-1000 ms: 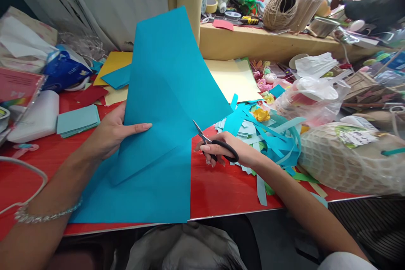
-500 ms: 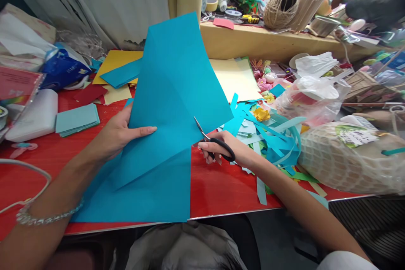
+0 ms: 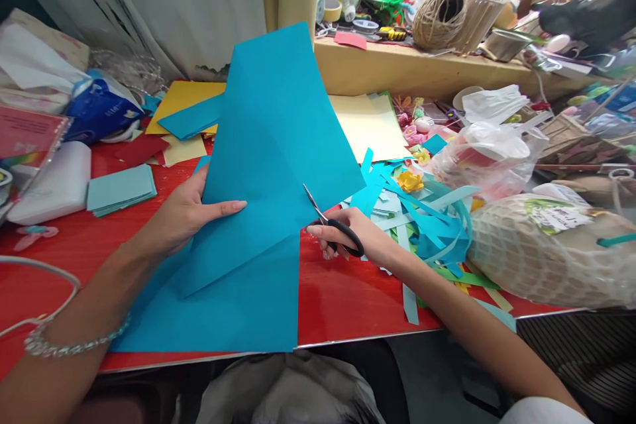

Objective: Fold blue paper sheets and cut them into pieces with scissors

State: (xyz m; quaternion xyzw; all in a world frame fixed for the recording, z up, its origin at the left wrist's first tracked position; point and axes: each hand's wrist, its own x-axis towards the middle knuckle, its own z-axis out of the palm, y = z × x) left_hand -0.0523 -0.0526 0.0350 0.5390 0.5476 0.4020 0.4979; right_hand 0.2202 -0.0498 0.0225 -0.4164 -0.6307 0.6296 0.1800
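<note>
A large teal paper sheet (image 3: 268, 165) is folded diagonally, its upper half lifted off the red table (image 3: 348, 298). My left hand (image 3: 186, 212) pinches the sheet's left edge, thumb lying across the front. My right hand (image 3: 348, 238) is closed on black-handled scissors (image 3: 330, 222), whose blades touch the sheet's right edge at the fold. The lower part of the sheet lies flat, reaching the table's front edge.
A heap of teal and green paper strips (image 3: 422, 212) lies right of the scissors. A netted bundle (image 3: 546, 252) and plastic bags (image 3: 487, 146) crowd the right. A stack of pale teal squares (image 3: 119, 189) and a white box (image 3: 54, 185) sit left. A cluttered wooden shelf (image 3: 422, 66) runs behind.
The lifted paper shifted slightly right along with my left hand. My right hand brought the scissors a little further left, onto the sheet's edge.
</note>
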